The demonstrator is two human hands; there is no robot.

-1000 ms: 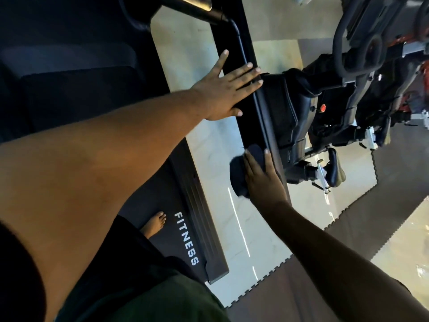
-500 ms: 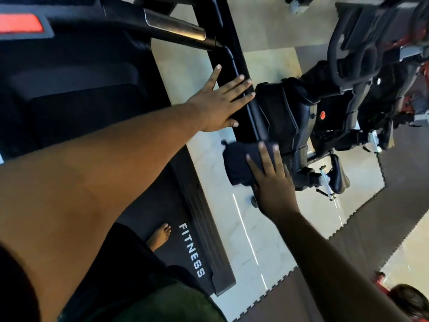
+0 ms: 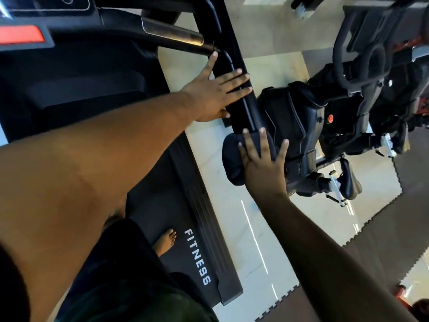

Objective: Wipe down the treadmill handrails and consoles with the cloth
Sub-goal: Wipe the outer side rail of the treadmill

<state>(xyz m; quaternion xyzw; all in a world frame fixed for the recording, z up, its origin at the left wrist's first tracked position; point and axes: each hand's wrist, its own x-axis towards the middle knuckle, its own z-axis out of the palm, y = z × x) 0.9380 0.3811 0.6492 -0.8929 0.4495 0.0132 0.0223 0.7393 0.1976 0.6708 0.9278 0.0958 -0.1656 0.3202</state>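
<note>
I stand on a treadmill and look down along its right black handrail [image 3: 241, 112]. My left hand [image 3: 216, 94] lies flat on the rail with straight, spread fingers. Just below it, my right hand [image 3: 262, 166] presses a dark cloth [image 3: 232, 156] onto the rail's near end, fingers straight and spread over the cloth. The console [image 3: 46, 17] with a red strip [image 3: 21, 34] shows at the top left, and a chrome grip bar [image 3: 171, 33] runs from it to the rail.
The treadmill deck [image 3: 197, 256] carries the word FITNESS, with my bare foot [image 3: 164, 240] on the belt. A black exercise bike [image 3: 325, 126] stands close to the right of the rail. Pale floor tiles and dark foam mats [image 3: 383, 233] lie beyond.
My right hand has slid the cloth up the rail toward my left hand. The view tilted up, bringing the console into sight. My left hand stays flat on the rail.
</note>
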